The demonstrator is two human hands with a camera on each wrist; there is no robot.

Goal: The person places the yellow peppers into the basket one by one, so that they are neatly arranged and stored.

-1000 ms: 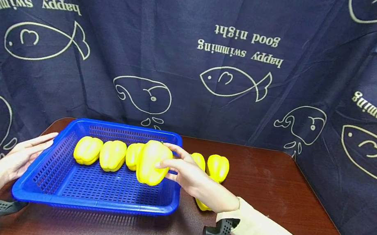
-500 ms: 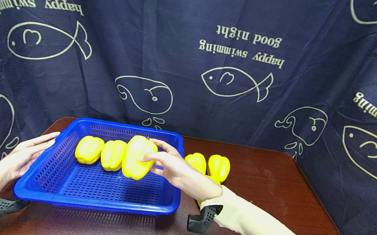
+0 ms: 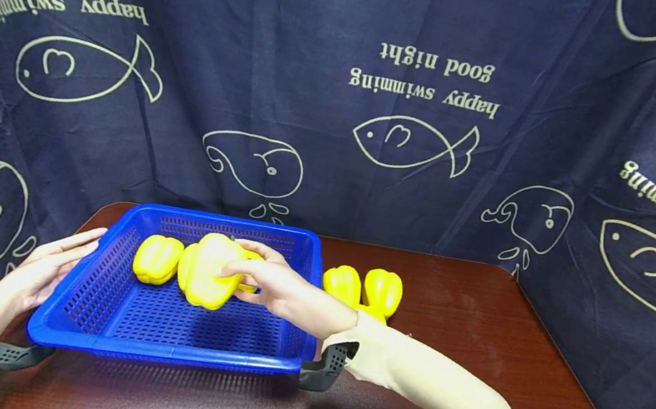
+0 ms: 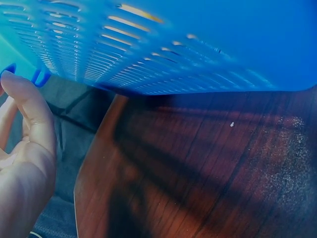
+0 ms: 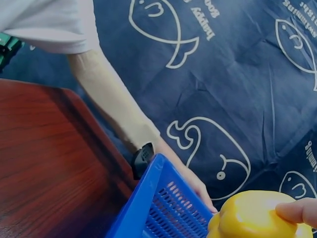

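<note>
My right hand (image 3: pixel 269 281) holds a yellow bell pepper (image 3: pixel 211 272) over the blue plastic basket (image 3: pixel 173 354), its thumb on the near side. The right wrist view shows that thumb against the pepper (image 5: pixel 257 215). Inside the basket, another yellow pepper (image 3: pixel 157 259) lies at the left. More peppers beside it are partly hidden behind the held one. Along the basket's left side is my left hand (image 3: pixel 46 273), its fingers nearly straight and their tips at the rim. In the left wrist view, a fingertip of the left hand (image 4: pixel 32 134) meets the rim by the slotted wall (image 4: pixel 163 54).
Right of the basket, several yellow peppers (image 3: pixel 382 291) sit on the brown wooden table (image 3: pixel 474 345), one partly covered by my right forearm. A dark blue curtain (image 3: pixel 304 193) with fish drawings hangs behind the table and at both sides.
My right hand has moved left across the basket with the held pepper, passing in front of the peppers inside. My left hand has stayed at the basket's left side.
</note>
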